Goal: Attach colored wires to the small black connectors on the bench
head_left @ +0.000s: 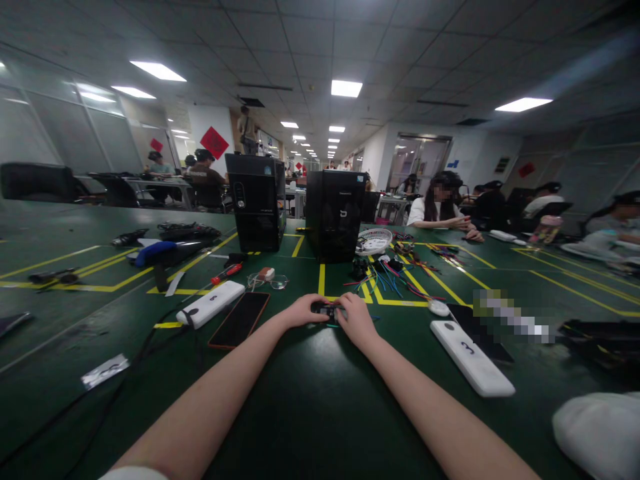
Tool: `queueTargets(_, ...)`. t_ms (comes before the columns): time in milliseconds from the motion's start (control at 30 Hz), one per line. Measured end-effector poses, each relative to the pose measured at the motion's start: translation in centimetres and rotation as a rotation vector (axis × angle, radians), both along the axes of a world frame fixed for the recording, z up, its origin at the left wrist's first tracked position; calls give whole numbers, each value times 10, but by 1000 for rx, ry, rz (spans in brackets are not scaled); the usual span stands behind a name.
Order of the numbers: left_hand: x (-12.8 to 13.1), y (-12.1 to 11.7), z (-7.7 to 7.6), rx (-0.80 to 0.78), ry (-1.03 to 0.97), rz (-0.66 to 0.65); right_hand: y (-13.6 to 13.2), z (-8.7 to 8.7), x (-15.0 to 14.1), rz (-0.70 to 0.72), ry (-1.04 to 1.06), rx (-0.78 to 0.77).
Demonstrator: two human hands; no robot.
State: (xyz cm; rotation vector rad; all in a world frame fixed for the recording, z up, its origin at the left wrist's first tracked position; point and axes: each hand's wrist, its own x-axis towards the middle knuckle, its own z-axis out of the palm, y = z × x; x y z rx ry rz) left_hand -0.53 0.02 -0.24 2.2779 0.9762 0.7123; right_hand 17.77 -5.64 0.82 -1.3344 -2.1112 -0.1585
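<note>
Both arms reach forward over the green table. Between my hands is a small black part with a bit of green wire beside it; its exact kind is too small to make out. My left hand closes its thumb and fingers on the part's left side. On the other side, my right hand grips its right end with bent fingers. A phone with an orange edge lies left of my left forearm. Colored wires spread out beyond my right hand.
Two black computer towers stand ahead. Glasses, a red screwdriver and a white power bank lie left. A white basket sits behind the wires. Another white power bank lies right. A person sits across the table.
</note>
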Motion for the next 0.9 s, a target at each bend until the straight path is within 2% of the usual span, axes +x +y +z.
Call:
queueTargets(400, 1, -2, 6, 28, 5, -73, 2, -6, -3, -8, -39, -25)
queueTargets(900, 3, -2, 7, 27, 3, -78, -1, -6, -5, -29, 4, -20)
